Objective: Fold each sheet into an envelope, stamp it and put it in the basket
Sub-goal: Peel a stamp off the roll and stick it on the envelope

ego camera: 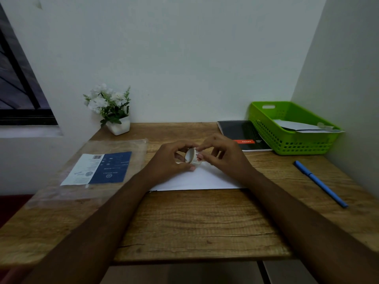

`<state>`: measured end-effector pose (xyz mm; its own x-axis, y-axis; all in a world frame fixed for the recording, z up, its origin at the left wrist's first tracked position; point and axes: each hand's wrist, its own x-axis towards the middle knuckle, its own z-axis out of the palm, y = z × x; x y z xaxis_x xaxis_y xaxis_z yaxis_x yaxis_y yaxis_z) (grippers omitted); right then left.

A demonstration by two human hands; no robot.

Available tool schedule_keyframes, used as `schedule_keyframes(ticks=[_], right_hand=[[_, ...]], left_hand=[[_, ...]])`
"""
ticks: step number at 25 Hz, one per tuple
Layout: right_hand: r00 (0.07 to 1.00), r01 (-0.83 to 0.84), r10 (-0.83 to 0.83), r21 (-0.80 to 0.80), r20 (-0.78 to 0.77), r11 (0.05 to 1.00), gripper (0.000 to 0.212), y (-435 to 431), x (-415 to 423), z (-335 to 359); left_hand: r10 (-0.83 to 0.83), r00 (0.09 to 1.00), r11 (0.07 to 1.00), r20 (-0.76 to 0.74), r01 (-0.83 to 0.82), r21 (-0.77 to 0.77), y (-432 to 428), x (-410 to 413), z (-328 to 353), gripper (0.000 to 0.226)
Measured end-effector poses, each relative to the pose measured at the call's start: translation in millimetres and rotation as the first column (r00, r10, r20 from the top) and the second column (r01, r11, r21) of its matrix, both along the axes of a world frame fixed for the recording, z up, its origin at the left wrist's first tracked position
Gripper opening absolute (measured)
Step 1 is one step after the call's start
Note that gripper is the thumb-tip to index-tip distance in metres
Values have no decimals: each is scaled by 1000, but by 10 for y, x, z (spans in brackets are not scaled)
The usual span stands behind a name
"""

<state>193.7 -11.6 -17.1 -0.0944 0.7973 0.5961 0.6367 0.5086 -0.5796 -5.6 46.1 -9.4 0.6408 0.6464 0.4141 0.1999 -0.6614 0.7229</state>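
Note:
A folded white sheet [196, 180] lies flat on the wooden desk [194, 222], in the middle. Above its far edge both hands meet around a small roll of tape [191, 155]. My left hand [170, 158] grips the roll from the left with curled fingers. My right hand [220, 154] pinches at the roll's right side, where a strip end seems to show. The green basket [266, 119] stands at the back right with folded white envelopes [303, 127] inside it.
A clear plastic sleeve with a blue and white label [98, 169] lies on the left of the desk. A potted white flower [111, 108] stands at the back. A black notebook [242, 135] lies beside the basket. A blue pen [320, 183] lies at the right.

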Motion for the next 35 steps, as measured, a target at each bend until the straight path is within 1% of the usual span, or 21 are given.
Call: schedule_keyframes(ticks=[4, 6, 9, 14, 20, 24, 27, 31, 33, 35], right_hand=[[999, 27, -27, 24, 27, 999, 6, 26, -18, -15], [998, 54, -55, 23, 43, 998, 2, 17, -37, -4], [998, 55, -56, 40, 38, 998, 4, -6, -57, 29], [996, 47, -48, 20, 69, 999, 8, -19, -62, 28], [1000, -1, 1, -32, -17, 999, 12, -43, -76, 64], [984, -10, 6, -21, -175, 1000, 17, -57, -41, 73], [974, -24, 17, -30, -224, 999, 19, -65, -34, 75], [957, -5, -4, -29, -291, 1000, 19, -61, -16, 84], [955, 7, -17, -36, -297, 999, 19, -50, -9, 84], [953, 9, -19, -34, -302, 999, 17, -50, -2, 73]], left_hand=[[-19, 1000, 1000, -16, 19, -13, 3, 4, 0, 58], [-28, 1000, 998, -8, 27, -50, 16, 7, -7, 58], [-29, 999, 990, 30, 32, -135, 35, 14, -21, 58], [-38, 997, 974, 64, 51, -218, 33, 12, -16, 54], [-49, 990, 946, 132, 89, -312, 32, 1, -24, 48], [-49, 990, 939, 132, 90, -331, 74, -21, -39, 52], [-26, 996, 964, 88, 48, -260, 71, -34, -13, 54], [89, 995, 993, 51, -84, -86, 216, -132, -22, 55], [204, 979, 979, 25, -204, 12, 379, -249, -41, 56], [385, 922, 918, 26, -386, 86, 582, -389, -86, 55]])
